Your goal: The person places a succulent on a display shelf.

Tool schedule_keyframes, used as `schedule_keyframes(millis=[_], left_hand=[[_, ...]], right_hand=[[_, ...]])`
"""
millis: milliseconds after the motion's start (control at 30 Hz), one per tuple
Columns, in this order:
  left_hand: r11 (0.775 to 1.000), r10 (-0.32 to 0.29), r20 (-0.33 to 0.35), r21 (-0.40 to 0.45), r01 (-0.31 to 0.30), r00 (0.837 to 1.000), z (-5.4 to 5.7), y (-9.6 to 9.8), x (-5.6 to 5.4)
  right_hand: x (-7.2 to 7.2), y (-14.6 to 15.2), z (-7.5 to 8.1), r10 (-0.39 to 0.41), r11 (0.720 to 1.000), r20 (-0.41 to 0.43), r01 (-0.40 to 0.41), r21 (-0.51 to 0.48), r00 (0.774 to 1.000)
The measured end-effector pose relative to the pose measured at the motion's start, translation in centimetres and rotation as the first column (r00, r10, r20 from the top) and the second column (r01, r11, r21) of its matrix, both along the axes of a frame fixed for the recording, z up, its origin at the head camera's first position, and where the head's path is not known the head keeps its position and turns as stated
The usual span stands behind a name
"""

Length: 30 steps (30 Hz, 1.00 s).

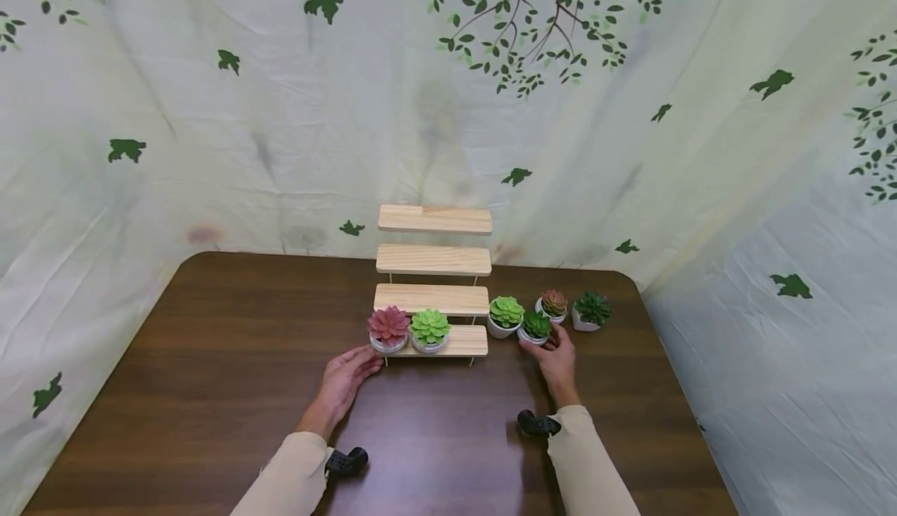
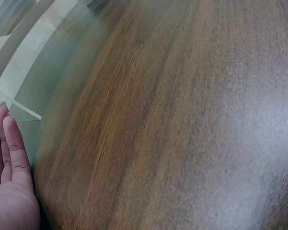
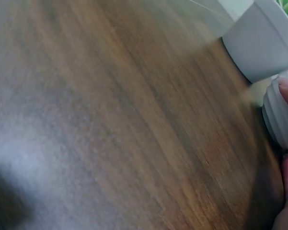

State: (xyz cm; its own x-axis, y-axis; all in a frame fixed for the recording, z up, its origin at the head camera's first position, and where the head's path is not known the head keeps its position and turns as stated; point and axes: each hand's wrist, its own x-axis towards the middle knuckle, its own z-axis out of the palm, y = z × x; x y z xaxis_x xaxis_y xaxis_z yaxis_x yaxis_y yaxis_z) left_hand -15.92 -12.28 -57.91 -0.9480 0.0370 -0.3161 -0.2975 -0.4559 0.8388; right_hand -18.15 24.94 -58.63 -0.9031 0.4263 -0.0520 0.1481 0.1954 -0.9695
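My right hand (image 1: 558, 364) grips a small dark green potted succulent (image 1: 537, 324); the right wrist view shows thumb and fingers about its ribbed white pot (image 3: 278, 117). At the left end of the bottom step of a wooden tiered shelf (image 1: 468, 340), my left hand (image 1: 343, 382) has its fingers straight, fingertips right by the step's edge. A pink succulent (image 1: 388, 324) in a white pot sits on that step just above those fingertips. Beside it stands a light green succulent (image 1: 430, 327), also in a white pot.
Right of the shelf stand a bright green succulent (image 1: 506, 312), a reddish-brown one (image 1: 554, 303) and a dark green one (image 1: 592, 309) in a white pot. A leaf-printed cloth (image 1: 420, 127) hangs behind the brown table (image 1: 245, 329).
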Motion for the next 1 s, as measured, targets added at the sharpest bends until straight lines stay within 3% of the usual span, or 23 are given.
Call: schedule_keyframes(millis=[367,533,800,1000], left_hand=[[1.0,-0.004,0.009,0.0,0.004,1.0,0.1,0.4,0.0],[1.0,-0.008,0.002,0.002,0.008,1.0,0.1,0.2,0.2],[1.0,-0.01,-0.007,-0.001,0.01,1.0,0.1,0.0,0.1],[1.0,-0.009,0.011,-0.01,0.009,1.0,0.1,-0.1,-0.1]], right_hand=[[0.6,0.6,-0.1,-0.015,0.999,-0.014,0.015,-0.051,1.0],[1.1,0.5,0.1,-0.033,0.992,-0.012,0.031,-0.125,0.999],[2.3,0.4,1.0,-0.028,0.988,0.001,0.028,-0.155,1.0],[3.0,-0.2,1.9,-0.005,0.98,-0.037,-0.002,-0.198,0.999]])
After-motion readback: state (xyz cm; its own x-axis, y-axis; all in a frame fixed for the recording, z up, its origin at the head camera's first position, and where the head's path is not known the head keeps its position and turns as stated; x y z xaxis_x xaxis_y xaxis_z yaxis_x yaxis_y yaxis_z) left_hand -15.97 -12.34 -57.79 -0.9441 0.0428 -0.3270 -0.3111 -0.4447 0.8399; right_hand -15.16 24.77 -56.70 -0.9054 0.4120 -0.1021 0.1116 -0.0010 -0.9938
